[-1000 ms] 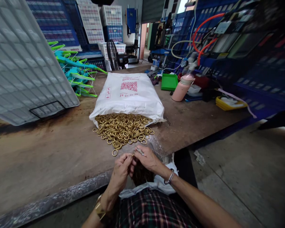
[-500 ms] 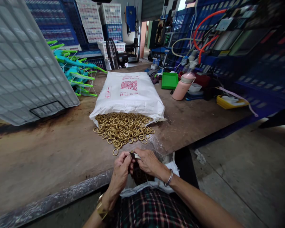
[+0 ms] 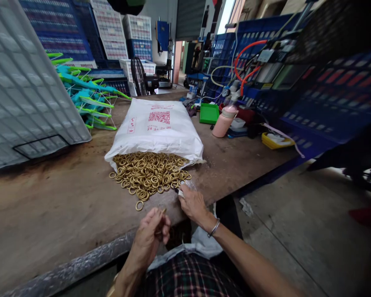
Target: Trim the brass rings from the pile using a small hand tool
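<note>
A: Right in close on the left hand (image 3: 146,233), pinching a gold-coloured piece (image 3: 164,210) between thumb and fingers! Probably a ring, but too covered to be sure. Held near the front edge of the table (image 3: 80,198).

B: And across to the right hand (image 3: 194,204), curled closed around a small tool (image 3: 181,193). Reaching up to the near right side of the pile of rings (image 3: 145,171). Touching one? Can't tell from here.

A: Heaped on the table, too, at the open mouth of the white sack (image 3: 160,136), with one loose ring (image 3: 136,206) down at the near end.

B: So, which step? Handling rings singly, by the look of things: gripping in the left, working at the heap with the right. Only a judgement, mind.

A: And for the next move?

B: Calls for a light touch with the tool, close to the outermost rings, to single out just one without dragging neighbours along. Calls for a firm pinch on the left as well, with fingertips clear of the tool. Easy to fumble or scatter otherwise, so near the edge!
</note>
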`<state>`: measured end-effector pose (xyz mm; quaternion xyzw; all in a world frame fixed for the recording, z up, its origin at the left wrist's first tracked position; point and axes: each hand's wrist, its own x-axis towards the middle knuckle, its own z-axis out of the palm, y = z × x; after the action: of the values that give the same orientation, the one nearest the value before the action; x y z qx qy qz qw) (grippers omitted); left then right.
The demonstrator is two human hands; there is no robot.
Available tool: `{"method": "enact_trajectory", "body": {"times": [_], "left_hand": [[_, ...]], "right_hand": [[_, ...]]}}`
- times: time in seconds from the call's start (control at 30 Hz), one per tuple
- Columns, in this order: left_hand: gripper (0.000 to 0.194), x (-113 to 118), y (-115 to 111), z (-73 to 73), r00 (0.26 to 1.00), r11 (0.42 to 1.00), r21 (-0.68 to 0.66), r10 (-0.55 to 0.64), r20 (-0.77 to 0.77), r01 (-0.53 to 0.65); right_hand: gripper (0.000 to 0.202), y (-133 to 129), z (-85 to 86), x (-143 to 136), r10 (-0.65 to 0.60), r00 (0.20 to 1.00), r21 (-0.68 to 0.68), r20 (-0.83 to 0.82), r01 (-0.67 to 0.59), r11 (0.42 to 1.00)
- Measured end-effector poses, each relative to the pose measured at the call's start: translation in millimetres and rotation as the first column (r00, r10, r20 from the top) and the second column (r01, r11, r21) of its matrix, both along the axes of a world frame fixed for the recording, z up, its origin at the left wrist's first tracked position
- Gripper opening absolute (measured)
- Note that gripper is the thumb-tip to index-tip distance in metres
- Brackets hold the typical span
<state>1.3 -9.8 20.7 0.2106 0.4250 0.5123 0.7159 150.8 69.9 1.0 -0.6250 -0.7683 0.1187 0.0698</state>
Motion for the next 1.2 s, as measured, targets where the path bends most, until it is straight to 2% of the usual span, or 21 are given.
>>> {"method": "enact_trajectory", "body": {"times": [0.1,0.17,0.27,0.33,0.5,0.63,0.77,0.9,0.97,1.1,1.2], "left_hand": [[0.036,-1.3,3.3,-3.4,0.999,0.997,-0.067,0.029,0.028,-0.027],[0.034,-2.5,3.8,-4.4,0.998,0.995,-0.089,0.038,0.042,-0.034],[0.029,-5.4,3.3,-3.5,0.994,0.988,-0.147,0.051,0.099,-0.036],[0.034,-8.2,3.0,-3.1,0.987,0.982,-0.185,0.048,0.154,-0.019],[0.031,-12.8,3.9,-7.5,0.974,0.977,-0.214,0.071,0.213,-0.024],[0.035,-10.0,6.2,-11.3,0.988,0.971,-0.23,0.1,0.12,-0.07],[0.036,-5.8,9.8,-12.5,0.997,0.991,-0.111,0.076,-0.013,-0.077],[0.041,-6.1,11.7,-15.4,0.989,0.994,-0.069,0.079,-0.128,-0.089],[0.041,-7.8,11.4,-17.4,0.983,0.995,-0.053,0.072,-0.167,-0.082],[0.04,-10.6,9.3,-19.2,0.949,0.994,0.003,0.102,-0.3,-0.106],[0.041,-11.1,7.7,-18.0,0.901,0.996,0.041,0.093,-0.425,-0.083]], "right_hand": [[0.018,6.5,0.9,3.5,-0.12,0.993,0.012,-0.007,0.12,0.993],[0.02,10.2,0.6,3.1,-0.148,0.989,-0.011,0.004,0.148,0.989],[0.02,13.0,-0.1,0.3,-0.138,0.99,-0.013,0.01,0.138,0.99],[0.019,13.5,0.0,-0.9,-0.127,0.992,-0.016,0.019,0.127,0.992],[0.014,12.9,-0.7,3.7,-0.079,0.997,-0.014,0.0,0.079,0.997],[0.014,6.4,-1.9,6.8,0.052,0.98,0.032,-0.192,-0.047,0.998],[0.013,-8.7,2.1,-2.2,0.193,0.888,0.043,-0.417,-0.193,0.98],[0.012,-22.6,8.3,-15.7,0.275,0.811,0.042,-0.517,-0.297,0.954],[0.009,-25.7,11.3,-21.1,0.27,0.783,0.012,-0.561,-0.318,0.948],[0.012,-23.9,16.3,-28.7,0.179,0.73,-0.079,-0.659,-0.304,0.949],[0.017,-20.4,16.6,-32.6,0.117,0.73,-0.15,-0.673,-0.29,0.945]]}}
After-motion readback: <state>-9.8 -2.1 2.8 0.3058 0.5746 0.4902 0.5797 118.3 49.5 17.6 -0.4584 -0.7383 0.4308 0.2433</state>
